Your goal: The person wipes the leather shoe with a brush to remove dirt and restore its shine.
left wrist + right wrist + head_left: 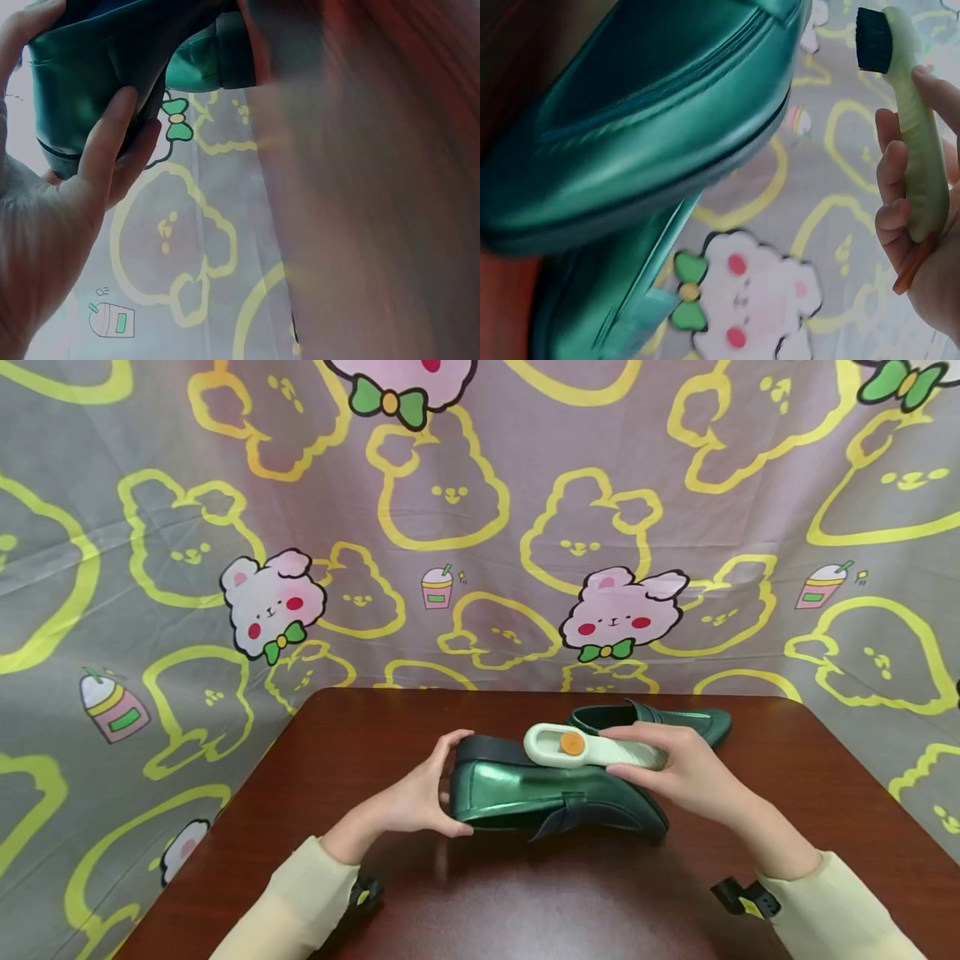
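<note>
My left hand [411, 795] grips a shiny dark green loafer [510, 789] by its heel end, thumb on the near side and fingers on the far side. The shoe is tipped on its side, its opening towards me and its black heel [491, 749] away. In my right hand [693, 770] is a pale green shoe brush [546, 745] with an orange button, held by the handle. Dark bristles [873, 41] face the shoe in the right wrist view, with a gap between them. Behind lies the other green loafer [693, 722], partly hidden.
The brown wooden table [360, 735] runs back to a hanging cloth [480, 635] printed with cartoon animals. An orange strap [915, 264] hangs from the brush's handle end. Both cuffs are pale, with small dark devices [746, 897] by the wrists.
</note>
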Demonstrator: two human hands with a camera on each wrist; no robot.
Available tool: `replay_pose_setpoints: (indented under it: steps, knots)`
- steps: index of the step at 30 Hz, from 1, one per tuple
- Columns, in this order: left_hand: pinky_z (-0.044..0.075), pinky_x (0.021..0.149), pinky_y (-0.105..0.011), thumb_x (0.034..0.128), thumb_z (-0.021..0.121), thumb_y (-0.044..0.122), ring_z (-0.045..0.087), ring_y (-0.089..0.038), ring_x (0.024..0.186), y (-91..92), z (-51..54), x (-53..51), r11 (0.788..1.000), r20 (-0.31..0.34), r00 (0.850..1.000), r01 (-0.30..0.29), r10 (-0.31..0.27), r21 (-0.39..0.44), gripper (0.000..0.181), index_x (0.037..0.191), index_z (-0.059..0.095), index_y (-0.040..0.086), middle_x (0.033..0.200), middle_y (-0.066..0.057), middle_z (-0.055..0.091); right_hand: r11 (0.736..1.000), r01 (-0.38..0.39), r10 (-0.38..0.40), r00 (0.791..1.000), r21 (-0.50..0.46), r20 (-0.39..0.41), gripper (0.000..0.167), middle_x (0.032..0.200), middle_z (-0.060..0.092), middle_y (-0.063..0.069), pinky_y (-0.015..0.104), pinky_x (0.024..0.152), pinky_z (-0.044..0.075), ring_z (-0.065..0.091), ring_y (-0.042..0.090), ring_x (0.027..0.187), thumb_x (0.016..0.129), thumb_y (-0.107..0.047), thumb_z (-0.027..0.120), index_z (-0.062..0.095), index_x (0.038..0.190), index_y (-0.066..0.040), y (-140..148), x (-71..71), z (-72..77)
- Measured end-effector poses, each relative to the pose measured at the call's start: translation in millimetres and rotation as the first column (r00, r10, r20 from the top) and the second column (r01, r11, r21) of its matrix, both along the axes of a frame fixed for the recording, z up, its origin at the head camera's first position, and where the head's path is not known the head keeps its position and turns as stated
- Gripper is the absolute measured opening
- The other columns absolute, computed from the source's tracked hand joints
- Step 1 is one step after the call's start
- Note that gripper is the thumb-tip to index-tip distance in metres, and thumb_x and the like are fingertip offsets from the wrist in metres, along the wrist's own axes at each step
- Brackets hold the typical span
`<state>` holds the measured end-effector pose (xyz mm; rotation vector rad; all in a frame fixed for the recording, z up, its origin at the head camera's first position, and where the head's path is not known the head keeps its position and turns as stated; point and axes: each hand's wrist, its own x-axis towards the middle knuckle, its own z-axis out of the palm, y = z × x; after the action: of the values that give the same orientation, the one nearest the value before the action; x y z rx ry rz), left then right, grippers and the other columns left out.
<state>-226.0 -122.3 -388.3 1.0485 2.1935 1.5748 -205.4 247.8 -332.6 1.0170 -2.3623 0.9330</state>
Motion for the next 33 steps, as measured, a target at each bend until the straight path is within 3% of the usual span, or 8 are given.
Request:
replay_pose_setpoints:
  steps: [9,15,18,23,28,30,33]
  knots:
    - [0.051,0.087,-0.033,0.0678,0.09,0.013,0.049,-0.028,0.117,10.8,14.2,1.2,0.996,-0.12,0.989,-0.093,0.091,-0.013,0.113,0.15,0.013,0.02,0.14,-0.009,0.032,0.996,-0.092,0.094,0.989,0.019,-0.113,0.047,0.106,0.068,-0.007,0.028,0.067,0.05,0.058,0.007,0.084,0.074,-0.013,0.085,0.069,0.117,-0.018,-39.5,4.9,4.4]
    - [0.051,0.086,-0.033,0.067,0.09,0.01,0.052,-0.025,0.113,13.0,16.1,0.3,0.994,-0.146,0.984,-0.105,0.1,-0.03,0.114,0.15,0.013,0.019,0.137,-0.008,0.037,0.986,-0.152,0.161,0.975,0.073,-0.152,0.041,0.096,0.064,-0.011,0.02,0.059,0.045,0.053,0.002,0.075,0.078,-0.026,0.082,0.07,0.117,-0.02,-57.3,11.5,1.3]
    - [0.05,0.087,-0.032,0.0649,0.09,0.006,0.053,-0.024,0.114,13.4,16.9,0.7,0.992,-0.151,0.982,-0.12,0.112,-0.046,0.117,0.151,0.012,0.017,0.138,-0.008,0.035,0.986,-0.132,0.147,0.976,0.099,-0.162,0.039,0.092,0.063,-0.012,0.019,0.057,0.042,0.051,0.001,0.071,0.079,-0.029,0.082,0.07,0.116,-0.02,-61.1,10.4,1.0]
    - [0.05,0.088,-0.032,0.0638,0.09,0.005,0.051,-0.025,0.114,13.6,16.9,1.3,0.988,-0.16,0.978,-0.146,0.136,-0.057,0.117,0.15,0.012,0.013,0.139,-0.01,0.034,0.996,-0.022,0.035,0.988,0.087,-0.153,0.041,0.091,0.063,-0.009,0.022,0.056,0.043,0.051,0.003,0.069,0.077,-0.025,0.083,0.071,0.116,-0.018,-60.2,2.4,3.9]
    - [0.049,0.089,-0.03,0.0656,0.091,0.012,0.052,-0.023,0.112,10.3,13.2,0.6,0.984,-0.175,0.973,-0.164,0.15,-0.069,0.111,0.148,0.016,0.014,0.138,-0.008,0.035,0.997,0.068,-0.057,0.978,0.046,-0.203,0.044,0.085,0.062,-0.006,0.023,0.053,0.042,0.05,0.005,0.066,0.074,-0.023,0.086,0.072,0.116,-0.015,-61.0,-4.1,6.2]
    - [0.049,0.088,-0.029,0.0668,0.091,0.015,0.053,-0.022,0.111,8.8,11.3,0.4,0.986,-0.177,0.974,-0.158,0.145,-0.062,0.11,0.148,0.016,0.015,0.136,-0.008,0.037,0.998,0.05,-0.041,0.976,0.037,-0.214,0.045,0.084,0.061,-0.007,0.023,0.052,0.041,0.05,0.005,0.065,0.074,-0.024,0.086,0.072,0.115,-0.015,-63.7,-2.7,6.5]
    - [0.047,0.092,-0.034,0.068,0.089,0.012,0.052,-0.024,0.112,10.2,22.0,8.7,0.985,-0.183,0.973,-0.157,0.141,-0.078,0.108,0.147,0.016,0.009,0.133,-0.011,0.041,0.997,-0.028,0.044,0.975,0.074,-0.22,0.043,0.086,0.062,-0.009,0.02,0.053,0.041,0.05,0.003,0.066,0.074,-0.026,0.085,0.072,0.115,-0.017,-71.9,2.8,6.9]
